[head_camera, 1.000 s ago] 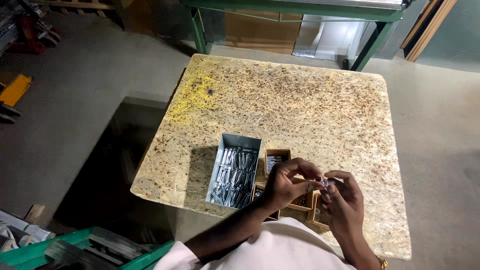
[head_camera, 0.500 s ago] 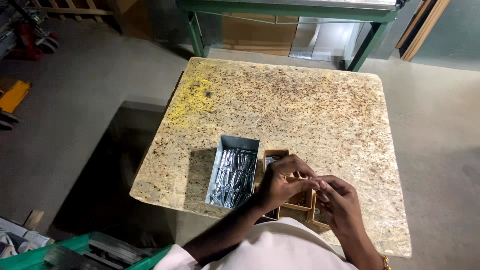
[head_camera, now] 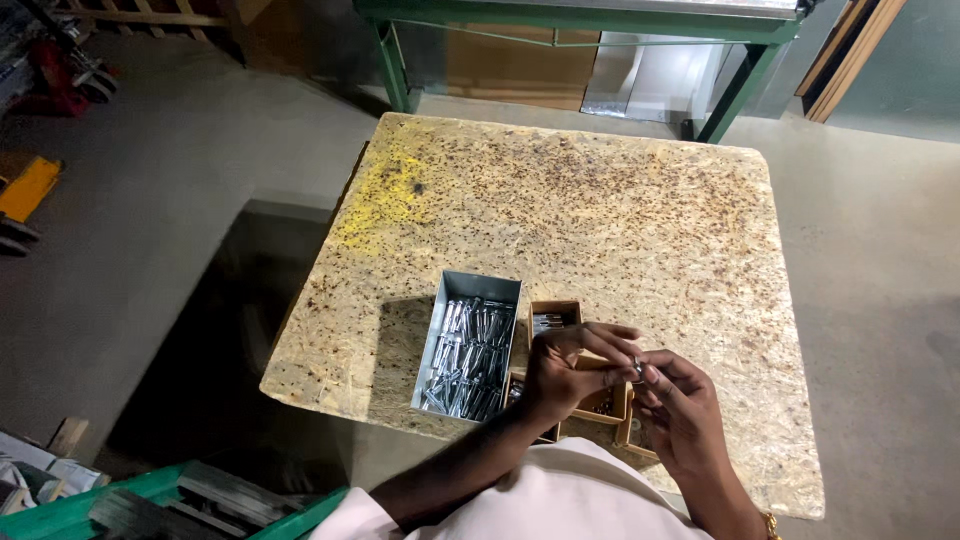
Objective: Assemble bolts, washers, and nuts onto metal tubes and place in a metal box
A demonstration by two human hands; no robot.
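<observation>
Two hands are meeting over the board table [head_camera: 620, 200] — the left hand [head_camera: 565, 372] and right hand [head_camera: 680, 410] are both pinching one small metal part [head_camera: 637, 369] between their fingertips. Below them are sitting one metal tray [head_camera: 470, 345] full of bolts and three small cardboard boxes [head_camera: 553, 316] — partly hidden.

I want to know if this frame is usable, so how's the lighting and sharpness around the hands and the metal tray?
Head view: even overhead light, with the metal tray casting a soft shadow to its left; its shiny parts glint without blowing out. The left hand and right hand are fairly sharp, but the tiny piece between their fingertips is too small to resolve. Corners fall dark.
</observation>
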